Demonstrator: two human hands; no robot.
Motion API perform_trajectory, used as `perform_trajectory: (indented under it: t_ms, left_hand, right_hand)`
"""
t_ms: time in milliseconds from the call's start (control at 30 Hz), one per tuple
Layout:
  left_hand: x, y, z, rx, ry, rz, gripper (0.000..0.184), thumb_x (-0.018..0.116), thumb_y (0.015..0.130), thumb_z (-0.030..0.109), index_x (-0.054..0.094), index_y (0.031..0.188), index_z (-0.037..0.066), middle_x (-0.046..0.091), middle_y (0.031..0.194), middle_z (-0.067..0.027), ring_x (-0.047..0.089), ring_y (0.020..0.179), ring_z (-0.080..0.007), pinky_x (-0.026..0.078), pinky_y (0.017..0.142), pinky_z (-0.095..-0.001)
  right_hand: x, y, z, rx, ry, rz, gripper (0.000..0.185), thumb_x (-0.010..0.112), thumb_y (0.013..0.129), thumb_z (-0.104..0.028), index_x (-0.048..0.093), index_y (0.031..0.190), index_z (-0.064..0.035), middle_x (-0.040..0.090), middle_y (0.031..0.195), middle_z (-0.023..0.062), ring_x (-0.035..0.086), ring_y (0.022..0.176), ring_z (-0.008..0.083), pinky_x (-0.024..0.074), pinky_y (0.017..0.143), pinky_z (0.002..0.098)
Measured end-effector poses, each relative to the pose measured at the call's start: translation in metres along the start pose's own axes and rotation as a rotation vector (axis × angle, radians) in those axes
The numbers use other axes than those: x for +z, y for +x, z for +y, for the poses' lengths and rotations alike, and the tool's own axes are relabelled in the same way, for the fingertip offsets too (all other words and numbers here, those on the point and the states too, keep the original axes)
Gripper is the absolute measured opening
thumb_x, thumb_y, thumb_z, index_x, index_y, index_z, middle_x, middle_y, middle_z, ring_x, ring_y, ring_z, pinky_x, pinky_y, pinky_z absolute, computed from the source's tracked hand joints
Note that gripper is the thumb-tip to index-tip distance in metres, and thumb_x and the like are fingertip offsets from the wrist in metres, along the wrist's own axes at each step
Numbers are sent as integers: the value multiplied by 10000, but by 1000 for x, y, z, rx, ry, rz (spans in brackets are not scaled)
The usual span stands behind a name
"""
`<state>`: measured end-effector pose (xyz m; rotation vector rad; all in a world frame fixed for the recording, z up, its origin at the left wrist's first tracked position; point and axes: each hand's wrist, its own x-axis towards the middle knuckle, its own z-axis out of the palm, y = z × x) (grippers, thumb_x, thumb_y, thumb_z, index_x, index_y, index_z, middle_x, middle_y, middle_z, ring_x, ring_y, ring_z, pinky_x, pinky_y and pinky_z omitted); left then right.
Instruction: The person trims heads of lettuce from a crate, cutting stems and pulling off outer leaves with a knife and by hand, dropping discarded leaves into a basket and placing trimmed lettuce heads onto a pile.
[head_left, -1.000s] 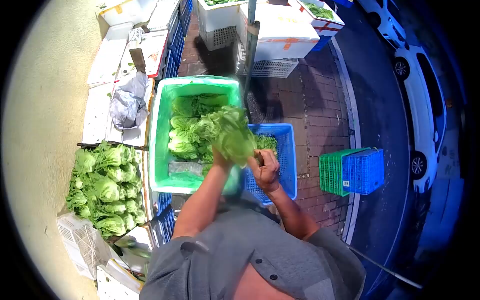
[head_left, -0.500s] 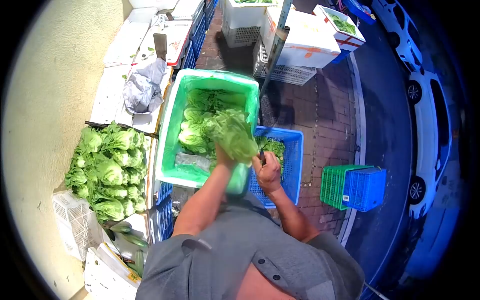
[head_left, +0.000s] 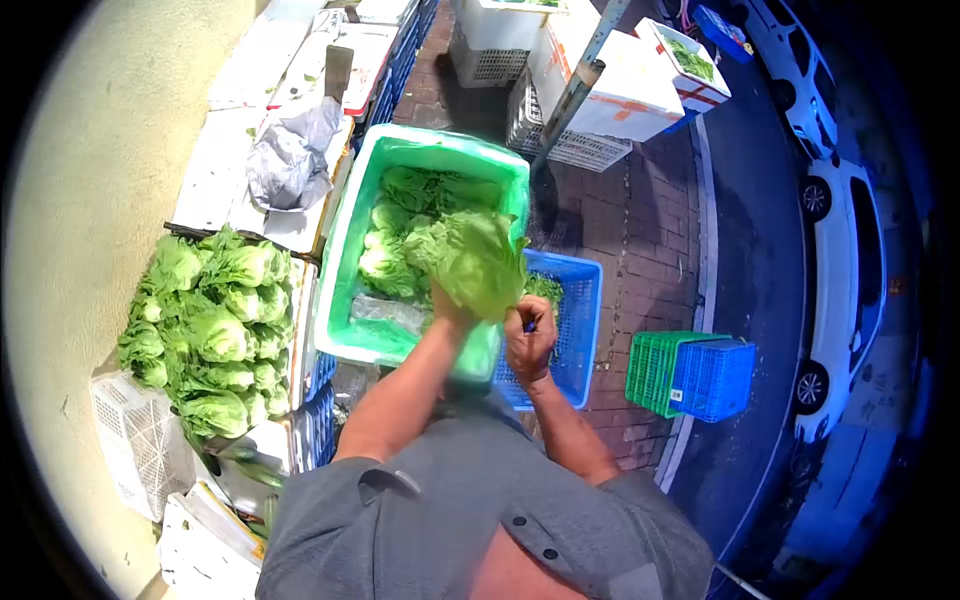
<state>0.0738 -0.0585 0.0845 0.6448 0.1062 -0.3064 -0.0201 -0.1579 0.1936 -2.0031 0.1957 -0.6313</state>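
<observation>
A leafy lettuce head is in my left hand, held from below over the front right part of the green-lined box. Just right of its base, my right hand is closed around a small dark object, too small to name. More lettuce and a clear plastic bag lie inside the box. Beneath and beyond my right hand stands a blue basket with loose green leaves in it.
Lettuce heads are piled at the left, beside a white crate. A crumpled grey bag lies on foam boxes. A metal pole rises behind the box. Green and blue crates stand right.
The view has shifted, moving the box rightward in the picture. My left hand still holds the lettuce, whose leaves have turned a little. My right hand has drawn slightly down from its base.
</observation>
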Motion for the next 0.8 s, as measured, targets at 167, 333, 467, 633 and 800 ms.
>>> perform_trajectory:
  t_ms: [167, 333, 467, 633, 800]
  left_hand:
    - [38, 0, 37, 114, 121, -26, 461, 451, 961, 432, 551, 1268, 103, 631, 1182, -80, 604, 1080, -232, 485, 963, -414]
    - [64, 6, 63, -203, -831, -16, 634, 375, 946, 668, 569, 1259, 152, 645, 1133, -49, 633, 1037, -226, 518, 933, -422]
    - [61, 19, 70, -88, -861, -16, 613, 424, 944, 655, 582, 1246, 146, 650, 1143, -47, 631, 1038, -220, 525, 921, -405]
    - [34, 26, 97, 6, -773, 12, 666, 394, 952, 666, 539, 1318, 128, 631, 1208, -52, 613, 1079, -233, 507, 951, -405]
    - [-39, -13, 180, 157, -554, 146, 635, 375, 991, 606, 475, 1389, 122, 582, 1304, -85, 575, 1153, -255, 452, 1030, -434]
  right_hand:
    - [12, 2, -2, -8, 202, 43, 76, 591, 912, -4, 559, 975, -31, 552, 983, 81, 545, 822, 155, 466, 738, 283]
    - [23, 26, -17, -133, 235, 154, 116, 574, 960, -106, 563, 1050, -34, 541, 853, 21, 482, 711, 91, 408, 620, 242]
    - [31, 44, -29, 185, 296, 199, 93, 579, 930, -83, 505, 899, -37, 475, 672, 20, 441, 561, 107, 451, 575, 285]
    - [7, 53, 1, -5, -219, 57, 140, 596, 941, -134, 536, 864, -34, 526, 735, 27, 470, 564, 123, 467, 578, 268]
    - [-35, 5, 156, 678, -74, 239, 200, 659, 908, -175, 598, 1054, -52, 667, 899, 80, 607, 690, 153, 508, 492, 276]
